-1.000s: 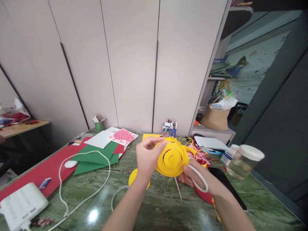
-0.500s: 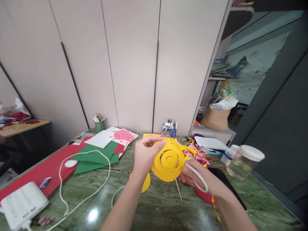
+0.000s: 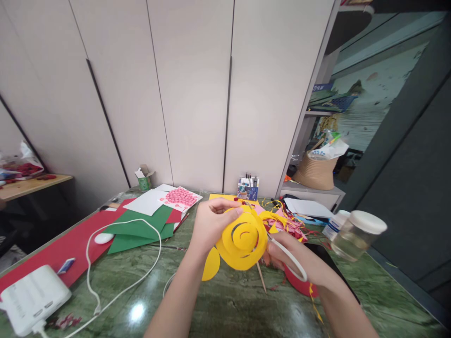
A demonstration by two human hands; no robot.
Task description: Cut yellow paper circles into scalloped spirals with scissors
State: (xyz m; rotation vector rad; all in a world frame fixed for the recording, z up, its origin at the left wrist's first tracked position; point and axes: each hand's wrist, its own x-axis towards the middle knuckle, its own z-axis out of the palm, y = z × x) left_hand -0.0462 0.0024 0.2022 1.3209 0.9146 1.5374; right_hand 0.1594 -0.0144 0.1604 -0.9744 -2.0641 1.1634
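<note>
A yellow paper disc with a spiral cut into it is held up above the green table. My left hand pinches its upper left edge between thumb and fingers. At its right edge, my right hand is closed around scissors with a white handle loop; their blades are mostly hidden by the paper and fingers. Another yellow paper round lies on the table, partly behind my left wrist. Below the disc lies a thin wooden stick. A red round piece shows under my right wrist.
Yellow and pink paper scraps are heaped behind my right hand. A lidded jar and a black tablet-like slab are at right. Green paper, red paper, a white cable and a white charger spread leftward.
The yellow disc has shifted slightly left and down, tilting a little in my left hand. My right hand keeps the scissors at its right edge.
</note>
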